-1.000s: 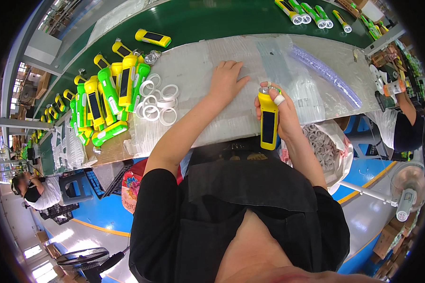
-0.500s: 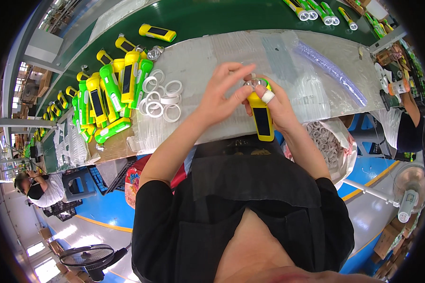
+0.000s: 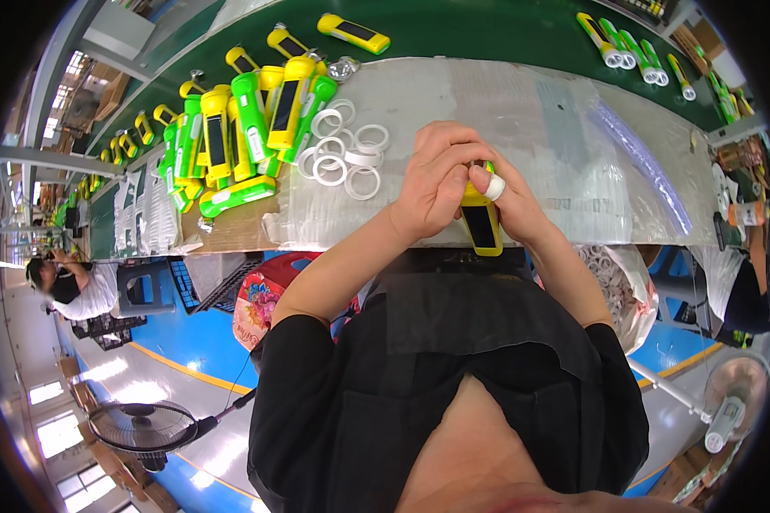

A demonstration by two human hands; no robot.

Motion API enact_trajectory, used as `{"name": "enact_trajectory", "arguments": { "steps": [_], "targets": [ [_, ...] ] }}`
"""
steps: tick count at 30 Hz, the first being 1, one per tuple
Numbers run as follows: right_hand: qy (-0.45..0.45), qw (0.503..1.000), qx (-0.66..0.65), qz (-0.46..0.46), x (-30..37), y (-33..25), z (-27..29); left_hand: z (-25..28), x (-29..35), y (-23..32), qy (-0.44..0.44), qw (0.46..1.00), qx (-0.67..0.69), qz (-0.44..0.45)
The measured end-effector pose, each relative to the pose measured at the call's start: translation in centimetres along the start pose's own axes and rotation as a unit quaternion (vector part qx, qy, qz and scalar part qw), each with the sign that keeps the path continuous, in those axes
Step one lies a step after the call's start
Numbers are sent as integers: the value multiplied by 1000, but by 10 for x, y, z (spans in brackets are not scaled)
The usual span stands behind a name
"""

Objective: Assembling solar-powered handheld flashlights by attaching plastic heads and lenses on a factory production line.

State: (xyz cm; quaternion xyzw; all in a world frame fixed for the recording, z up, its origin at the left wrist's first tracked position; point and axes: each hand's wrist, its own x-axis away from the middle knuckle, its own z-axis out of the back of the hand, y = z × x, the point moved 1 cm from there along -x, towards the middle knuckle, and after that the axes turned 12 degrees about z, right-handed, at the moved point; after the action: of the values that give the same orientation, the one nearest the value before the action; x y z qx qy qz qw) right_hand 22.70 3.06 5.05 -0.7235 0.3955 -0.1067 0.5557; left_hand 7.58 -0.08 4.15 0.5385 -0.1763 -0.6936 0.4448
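Note:
Close in front of my body I hold a yellow flashlight [image 3: 482, 227] with a dark panel on its handle. My right hand [image 3: 515, 203] is wrapped round it near the head, a white wrap on the thumb. Over the head end closes my left hand [image 3: 441, 178], its fingers curled and covering the lamp, which is hidden. To the left lie several loose white rings [image 3: 362, 182] on the plastic-covered table [image 3: 428, 94]. Beyond them is a pile of yellow and green flashlights [image 3: 250, 115].
A bag full of white rings [image 3: 633, 295] hangs below the table edge at right. A bubble-wrap strip [image 3: 642, 162] lies on the table's right side. More flashlights [image 3: 624, 53] stand on the green belt [image 3: 453, 30]. Fans [image 3: 141, 427] are on both sides; people sit left and right.
My left hand has gone from spread fingers beside the lamp to closed over the flashlight's head. The view has shifted, so the table things appear farther right.

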Motion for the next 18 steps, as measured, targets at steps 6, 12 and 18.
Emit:
{"name": "enact_trajectory", "arguments": {
  "steps": [6,12,18],
  "targets": [
    [32,989,35,140,-35,-1,18,54,-16,-13,69,960,-260,82],
    [66,984,97,133,-45,14,29,90,-10,-53,-182,813,-507,221],
    [68,986,76,131,-45,18,29,68,-38,-33,-2,948,80,308]
  ]
}}
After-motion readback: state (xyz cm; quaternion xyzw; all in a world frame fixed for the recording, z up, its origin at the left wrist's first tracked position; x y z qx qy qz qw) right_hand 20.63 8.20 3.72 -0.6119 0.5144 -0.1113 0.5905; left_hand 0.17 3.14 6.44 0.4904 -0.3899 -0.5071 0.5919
